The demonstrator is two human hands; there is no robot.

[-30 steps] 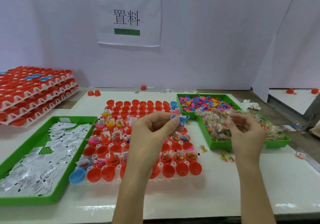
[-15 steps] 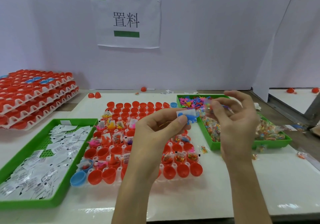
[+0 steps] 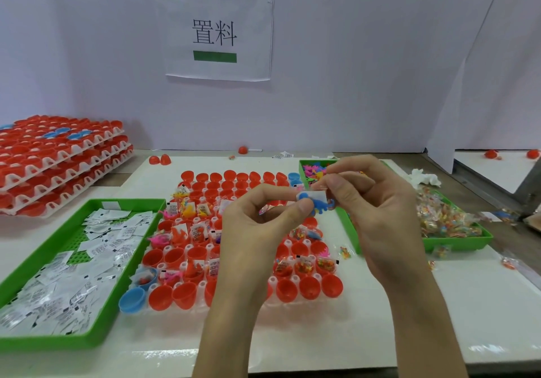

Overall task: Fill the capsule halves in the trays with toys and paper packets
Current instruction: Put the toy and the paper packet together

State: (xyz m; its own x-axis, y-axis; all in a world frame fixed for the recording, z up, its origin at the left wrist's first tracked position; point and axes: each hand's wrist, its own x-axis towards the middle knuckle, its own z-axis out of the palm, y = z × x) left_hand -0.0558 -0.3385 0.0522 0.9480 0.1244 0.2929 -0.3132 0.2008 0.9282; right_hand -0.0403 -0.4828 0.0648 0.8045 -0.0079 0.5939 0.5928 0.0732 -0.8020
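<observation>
Our left hand (image 3: 263, 225) and right hand (image 3: 377, 210) are pinching a blue toy (image 3: 317, 203) and paper packet (image 3: 314, 194) above the capsule tray (image 3: 273, 282), hiding its middle cells. A green packet tray (image 3: 44, 342) is lying left, a green toy tray (image 3: 456, 244) right.

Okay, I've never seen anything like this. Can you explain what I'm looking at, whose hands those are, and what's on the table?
No machine: a camera on a person's head looks down at their own bare hands. The left hand pinches a small blue toy; the right hand seems to pinch a white paper packet against it. Below, red capsule halves sit in a tray, some already filled. A green tray at left holds more packets; green trays at right hold toys and clear bags.
</observation>
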